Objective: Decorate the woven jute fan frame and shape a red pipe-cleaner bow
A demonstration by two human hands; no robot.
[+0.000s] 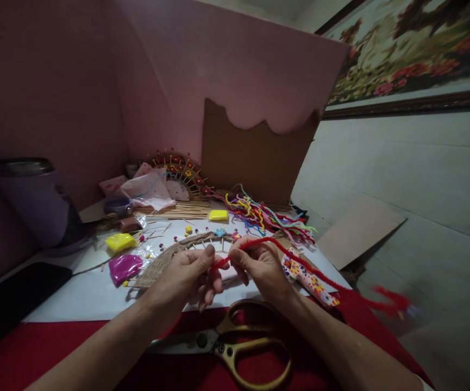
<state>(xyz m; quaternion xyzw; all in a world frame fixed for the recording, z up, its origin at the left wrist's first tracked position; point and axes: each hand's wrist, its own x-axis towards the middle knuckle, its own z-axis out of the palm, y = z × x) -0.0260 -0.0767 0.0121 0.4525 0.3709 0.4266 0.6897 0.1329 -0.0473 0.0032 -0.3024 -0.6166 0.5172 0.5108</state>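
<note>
My left hand (189,271) and my right hand (259,263) meet over the white sheet (88,296), both pinched closed on a red fuzzy pipe cleaner (324,279). The red strand loops up over my right hand and trails down to the right, off the table edge. Just beyond my fingers lies a woven arc of jute and sticks (169,255) with small beads on its stick tips. Gold-handled scissors (243,342) rest on the red cloth (35,347) right below my wrists.
A pile of coloured pipe cleaners (267,214) lies behind, with a finished arc piece (181,174), yellow clay (119,241), a magenta clay bag (124,267) and a yellow block (218,215). A purple tumbler (35,201) and dark phone (10,298) sit left. Cardboard (251,157) stands at back.
</note>
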